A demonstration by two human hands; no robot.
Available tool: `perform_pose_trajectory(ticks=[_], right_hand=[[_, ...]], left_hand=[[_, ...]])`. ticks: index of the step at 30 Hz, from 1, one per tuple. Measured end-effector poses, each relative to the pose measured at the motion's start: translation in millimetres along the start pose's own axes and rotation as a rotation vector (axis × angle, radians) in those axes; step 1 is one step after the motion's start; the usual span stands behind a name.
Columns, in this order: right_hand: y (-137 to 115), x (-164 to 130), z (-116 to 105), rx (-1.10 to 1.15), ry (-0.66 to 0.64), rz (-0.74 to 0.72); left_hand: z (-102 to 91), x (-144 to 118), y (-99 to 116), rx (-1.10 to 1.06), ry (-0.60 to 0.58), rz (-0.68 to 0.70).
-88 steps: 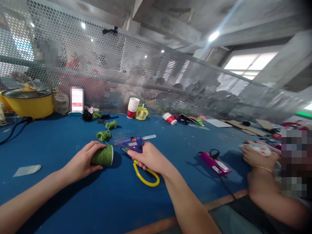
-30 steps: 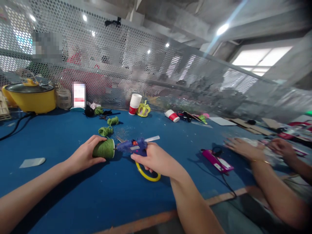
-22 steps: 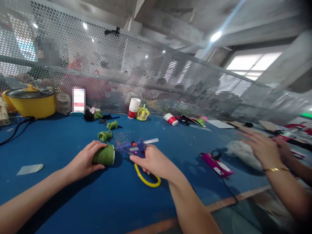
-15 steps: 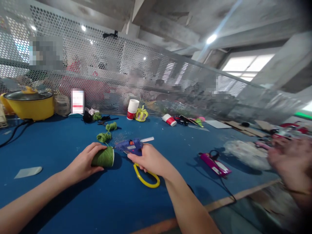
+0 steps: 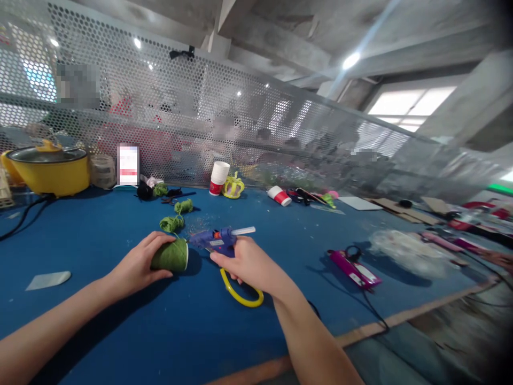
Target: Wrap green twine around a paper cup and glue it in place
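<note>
Glue gun nozzle at the cup rim, my 2 hands facing each other.

My left hand (image 5: 138, 264) is wrapped round the green-wound cup (image 5: 170, 256), which lies on its side on the blue table (image 5: 100, 235), long axis running left-right, open white rim twd my right. My right hand (image 5: 244, 263) is closed on the grip of the blue glue gun (image 5: 214, 239); gun's long axis also runs left-right, nozzle pointing left, tip just beside the cup's rim at its upper edge, can't tell if touching. So cup sits directly left of the gun grip, w/ the left hand nearer it. Yellow-handled scissors (image 5: 240, 291) lie under/behind my right wrist. Loose green twine bundles (image 5: 172, 222) sit just beyond the cup.
</note>
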State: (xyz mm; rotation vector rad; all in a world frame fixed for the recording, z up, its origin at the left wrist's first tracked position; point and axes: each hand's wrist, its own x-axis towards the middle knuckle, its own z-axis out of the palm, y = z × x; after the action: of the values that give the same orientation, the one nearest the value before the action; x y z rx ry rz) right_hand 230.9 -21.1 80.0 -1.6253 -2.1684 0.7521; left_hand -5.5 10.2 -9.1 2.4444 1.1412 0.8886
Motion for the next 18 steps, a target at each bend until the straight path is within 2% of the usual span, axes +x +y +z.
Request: perform_pose_trajectory(ticks=[9,18], right_hand=[[-2.9,-8.6,-5.8,-0.121,-0.013,-0.061],[-5.2,-11.0,-5.4,-0.167,-0.039,-0.023]], left_hand=[[-4.6,3.4,2.0,-0.013,-0.030,-0.049],[-6.4,4.0,1.8,-0.028,-0.043,-0.058]])
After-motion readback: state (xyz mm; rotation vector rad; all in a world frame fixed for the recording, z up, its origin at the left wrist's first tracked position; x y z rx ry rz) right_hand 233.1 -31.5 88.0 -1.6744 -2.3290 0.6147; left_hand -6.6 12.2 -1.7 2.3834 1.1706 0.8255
